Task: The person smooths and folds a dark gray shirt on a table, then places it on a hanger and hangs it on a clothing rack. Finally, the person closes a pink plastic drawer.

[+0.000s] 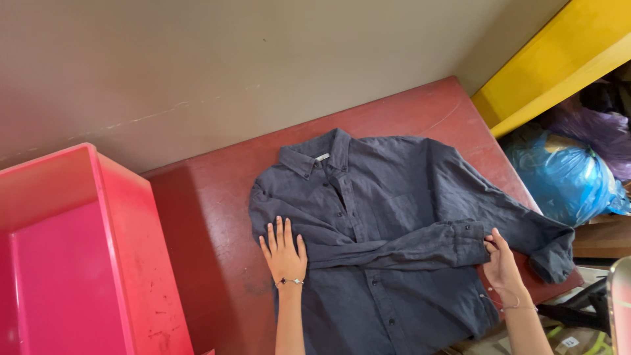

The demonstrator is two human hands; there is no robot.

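Note:
A dark grey button-up shirt [388,217] lies face up on a dark red table [204,230], collar toward the wall. One sleeve is folded across the chest, its cuff ending near the shirt's right side. My left hand [284,253] rests flat, fingers spread, on the shirt's left edge where that sleeve starts. My right hand [501,263] pinches the cuff of the folded sleeve. The other sleeve [526,223] stretches out to the right, its cuff at the table's edge.
A large pink plastic bin [85,263] stands open at the left, against the table. A beige wall runs behind. At the right are a yellow beam [559,59], a blue plastic bag [565,177] and a purple bag, beyond the table's edge.

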